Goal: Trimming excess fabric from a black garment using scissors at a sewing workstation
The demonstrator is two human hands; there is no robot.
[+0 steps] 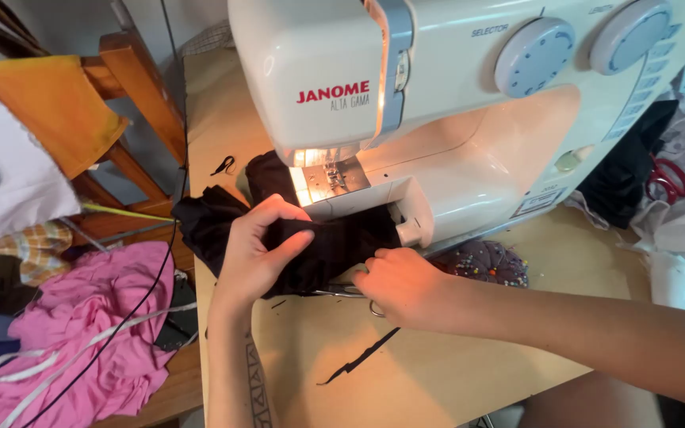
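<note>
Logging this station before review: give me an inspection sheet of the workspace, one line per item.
Surface: wooden table, lit by the machine's lamp.
Job's things: black fabric bunched at the free arm of the white sewing machine.
Clutter: black fabric strip on the table; pincushion beside the machine; metal scissors partly under the right hand; red-handled scissors on cloth at right.
Grippers: left hand pinches the fabric with thumb and fingers; right hand rests curled at the fabric's edge, hold not clear.
Cables: black cord runs down past the table edge over the pink cloth.
Surroundings: wooden chair with orange cloth; piled textiles on the left.
</note>
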